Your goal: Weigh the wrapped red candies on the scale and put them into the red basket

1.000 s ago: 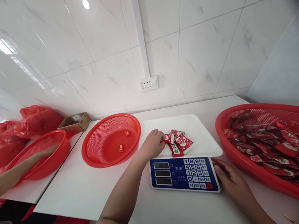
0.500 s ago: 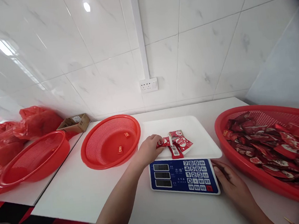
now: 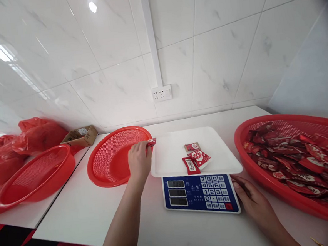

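One red packet [image 3: 152,142] is pinched in the left hand [image 3: 139,162], near the rim of the middle red basket [image 3: 100,156], its exposed end pointing right toward the white tray [image 3: 168,149], while the farther right hand [image 3: 252,197] touches the scale [image 3: 198,197], grip unclear.

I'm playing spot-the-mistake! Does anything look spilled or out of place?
A thin yellowish strip lies on the white table, bottom right, apart from the red packets, so it looks stray; I can't tell what it is. Nothing looks spilled.
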`<state>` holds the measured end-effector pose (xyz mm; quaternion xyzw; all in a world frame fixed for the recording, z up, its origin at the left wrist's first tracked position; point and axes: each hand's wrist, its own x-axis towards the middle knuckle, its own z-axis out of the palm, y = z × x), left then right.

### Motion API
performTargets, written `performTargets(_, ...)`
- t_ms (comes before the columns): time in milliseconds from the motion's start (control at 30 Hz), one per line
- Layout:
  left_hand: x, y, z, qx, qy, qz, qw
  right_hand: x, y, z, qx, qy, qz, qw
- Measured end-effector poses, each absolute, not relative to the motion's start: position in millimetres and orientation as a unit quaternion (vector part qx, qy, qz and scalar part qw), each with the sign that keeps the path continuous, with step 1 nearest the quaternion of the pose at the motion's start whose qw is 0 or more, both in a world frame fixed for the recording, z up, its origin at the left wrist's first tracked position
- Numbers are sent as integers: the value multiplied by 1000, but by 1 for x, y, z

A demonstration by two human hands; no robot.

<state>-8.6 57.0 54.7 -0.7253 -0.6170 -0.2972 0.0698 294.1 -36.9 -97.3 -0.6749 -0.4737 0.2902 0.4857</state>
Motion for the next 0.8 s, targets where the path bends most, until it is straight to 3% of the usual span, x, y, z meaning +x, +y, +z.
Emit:
performTargets(100,-9,51,59,-709,-605,-340,128,294,-37,-96,-683,-465,301,477)
performTargets(167,6,44,55,-758,-554,-335,81,295,-37,-96,-684,-464,309,470)
performTargets(267,40,33,45,-851,-456,-261,-22,296,-37,-98,-680,-473,306,469)
performTargets(400,71,24,36,-918,-372,-133,-31,296,-37,-101,-670,-483,287,485)
performTargets(600,66,23,38,-923,-377,-76,-30,296,-36,-103,-667,-484,290,486)
performTargets(800,60,28,33,-881,-457,-105,-53,296,-34,-103,-675,-487,273,483)
